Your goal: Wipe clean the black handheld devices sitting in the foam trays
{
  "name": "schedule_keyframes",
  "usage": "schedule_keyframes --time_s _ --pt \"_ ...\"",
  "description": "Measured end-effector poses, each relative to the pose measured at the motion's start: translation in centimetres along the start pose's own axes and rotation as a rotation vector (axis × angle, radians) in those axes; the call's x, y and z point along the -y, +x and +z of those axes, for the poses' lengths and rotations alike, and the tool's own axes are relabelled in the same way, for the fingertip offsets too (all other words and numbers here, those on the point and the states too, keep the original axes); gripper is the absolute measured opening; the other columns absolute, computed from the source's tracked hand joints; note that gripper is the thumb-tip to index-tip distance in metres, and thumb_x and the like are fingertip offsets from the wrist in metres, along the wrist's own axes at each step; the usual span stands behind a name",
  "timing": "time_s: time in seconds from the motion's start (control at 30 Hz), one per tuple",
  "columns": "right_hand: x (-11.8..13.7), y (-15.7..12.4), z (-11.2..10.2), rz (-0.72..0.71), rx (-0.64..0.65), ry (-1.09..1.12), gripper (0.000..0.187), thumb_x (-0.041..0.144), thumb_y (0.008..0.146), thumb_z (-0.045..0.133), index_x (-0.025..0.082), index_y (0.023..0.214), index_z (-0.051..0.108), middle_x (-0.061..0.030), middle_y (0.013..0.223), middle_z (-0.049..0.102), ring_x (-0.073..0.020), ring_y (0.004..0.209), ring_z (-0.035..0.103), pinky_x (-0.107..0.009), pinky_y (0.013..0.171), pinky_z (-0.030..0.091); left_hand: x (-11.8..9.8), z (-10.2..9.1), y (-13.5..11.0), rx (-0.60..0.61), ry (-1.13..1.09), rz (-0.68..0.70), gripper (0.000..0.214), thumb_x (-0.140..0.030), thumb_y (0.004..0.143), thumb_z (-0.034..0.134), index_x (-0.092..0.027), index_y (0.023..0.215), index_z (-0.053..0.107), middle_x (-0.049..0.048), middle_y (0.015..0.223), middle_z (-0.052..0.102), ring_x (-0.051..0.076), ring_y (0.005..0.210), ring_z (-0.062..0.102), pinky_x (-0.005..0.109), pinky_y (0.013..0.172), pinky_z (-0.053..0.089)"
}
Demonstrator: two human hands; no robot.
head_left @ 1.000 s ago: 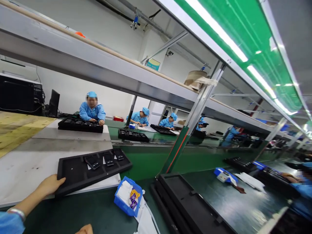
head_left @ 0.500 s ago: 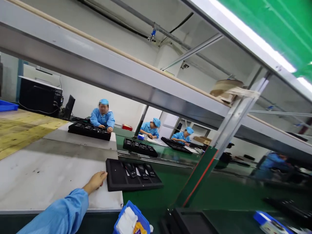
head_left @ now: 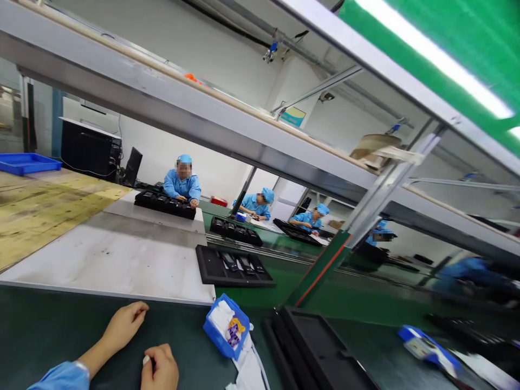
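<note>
- Blue plastic bin (head_left: pixel 215 330) sits on the dark green mat (head_left: pixel 60 325), just to the right of our hands, and holds white cloth (head_left: pixel 219 317) and a yellow-and-purple packet (head_left: pixel 233 331). A white sheet (head_left: pixel 247 368) lies under and beside it.
- Our left hand (head_left: pixel 124 326) rests open on the mat, its fingers lightly curled, holding nothing.
- Our right hand (head_left: pixel 160 368) is loosely curled just beside it, with a small white object (head_left: pixel 145 360) at its fingers. We cannot tell whether the hand is gripping it.
- Black foam tray (head_left: pixel 234 276) lies flat on the pale desk (head_left: pixel 114 254) beyond the mat, with small dark devices (head_left: pixel 229 261) seated in its cut-outs. It is not touching our hands.
- Stack of black trays (head_left: pixel 312 346) sits on the mat to the right of the bin, and a blurred blue-and-white box (head_left: pixel 424 344) lies further right.
- Across the line, a co-worker (head_left: pixel 182 184) in a blue gown and cap has both hands on another black tray (head_left: pixel 164 205).
- Two more co-workers (head_left: pixel 255 206) in matching blue work further along.
</note>
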State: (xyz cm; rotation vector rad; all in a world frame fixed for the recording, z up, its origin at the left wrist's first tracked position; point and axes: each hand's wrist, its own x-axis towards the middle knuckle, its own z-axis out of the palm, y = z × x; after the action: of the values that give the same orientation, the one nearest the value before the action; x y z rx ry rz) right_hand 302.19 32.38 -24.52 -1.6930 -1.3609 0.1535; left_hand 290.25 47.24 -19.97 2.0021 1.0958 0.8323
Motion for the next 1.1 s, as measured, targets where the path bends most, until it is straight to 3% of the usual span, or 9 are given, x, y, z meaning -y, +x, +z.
schedule_keyframes --time_s 0.23,0.47,0.73,0.93,1.0,1.1 --pt "2.8 0.4 -1.7 0.063 -0.023 0.031 0.025 0.014 0.083 0.047 0.022 0.086 0.07 -0.0032 0.084 0.065 -0.0175 0.08 0.064 -0.027 0.072 0.046 2.0 -4.8 -6.0 -0.035 0.119 -0.01 0.034 -0.042 0.082 0.046 -0.024 0.093 0.072 0.0026 0.095 0.075 0.022 0.087 0.069 0.028 0.08 0.052" --pt "3.3 0.4 -1.4 0.065 -0.059 -0.037 0.024 0.015 0.081 0.048 0.021 0.084 0.071 -0.0041 0.083 0.065 -0.0185 0.079 0.064 -0.027 0.071 0.045 3.9 -7.8 -9.0 -0.052 0.019 -0.044 0.033 -0.049 0.076 0.052 -0.027 0.089 0.075 -0.0013 0.089 0.075 0.021 0.079 0.07 0.025 0.074 0.055" --pt "4.4 0.8 -1.1 0.086 -0.137 -0.09 0.022 0.02 0.081 0.05 0.022 0.08 0.073 -0.004 0.078 0.065 -0.0187 0.073 0.064 -0.027 0.067 0.046 7.8 -8.9 -10.2 0.033 -0.18 -0.061 0.04 -0.06 0.073 0.057 -0.029 0.088 0.076 0.0011 0.089 0.076 0.025 0.081 0.069 0.029 0.074 0.056" --pt "4.3 0.3 -0.5 0.124 -0.146 -0.036 0.024 0.027 0.081 0.05 0.02 0.083 0.073 -0.0058 0.078 0.064 -0.0201 0.072 0.063 -0.03 0.068 0.048 6.7 -8.9 -10.1 0.089 -0.212 -0.052 0.036 -0.056 0.077 0.054 -0.027 0.085 0.075 0.0008 0.08 0.073 0.021 0.072 0.067 0.027 0.068 0.053" --pt "6.0 0.9 0.0 0.138 -0.154 -0.007 0.027 0.033 0.084 0.05 0.018 0.086 0.072 -0.0063 0.076 0.062 -0.0185 0.063 0.06 -0.029 0.06 0.048 6.2 -9.0 -10.2 0.101 -0.204 -0.047 0.037 -0.054 0.08 0.051 -0.026 0.086 0.074 0.0013 0.078 0.072 0.02 0.07 0.066 0.026 0.067 0.051" --pt "12.8 2.2 0.0 0.104 -0.11 0.128 0.035 0.042 0.087 0.051 0.018 0.105 0.069 -0.0061 0.084 0.064 -0.0135 0.052 0.053 -0.027 0.052 0.046 5.6 -9.3 -10.2 0.114 -0.214 -0.057 0.039 -0.052 0.082 0.047 -0.023 0.086 0.073 0.0029 0.077 0.071 0.02 0.07 0.065 0.027 0.068 0.05"
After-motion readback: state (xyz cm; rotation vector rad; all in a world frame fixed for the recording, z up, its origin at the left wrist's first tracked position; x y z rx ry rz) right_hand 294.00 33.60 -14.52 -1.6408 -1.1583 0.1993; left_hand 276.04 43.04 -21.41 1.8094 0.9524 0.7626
